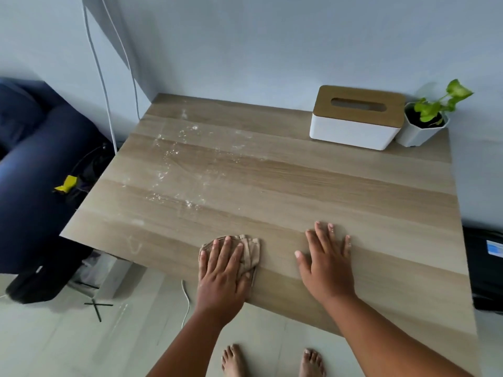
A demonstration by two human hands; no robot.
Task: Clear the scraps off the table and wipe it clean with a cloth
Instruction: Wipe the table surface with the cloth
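Cloth [249, 254], bunched, lies near the table's [299, 186] front edge under the flat, spread left hand [221, 270]. Right hand [325, 263] rests beside it, fingers splayed, holding nothing. White crumbs [174, 159] scatter far-left.

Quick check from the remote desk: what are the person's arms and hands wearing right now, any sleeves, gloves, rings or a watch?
Nothing visible. The left hand and right hand are bare, with no gloves, rings or bands to be seen. Both forearms are uncovered down to the bottom edge of the picture, with no sleeve, watch or bracelet in view. Fingernails look short and unpainted.
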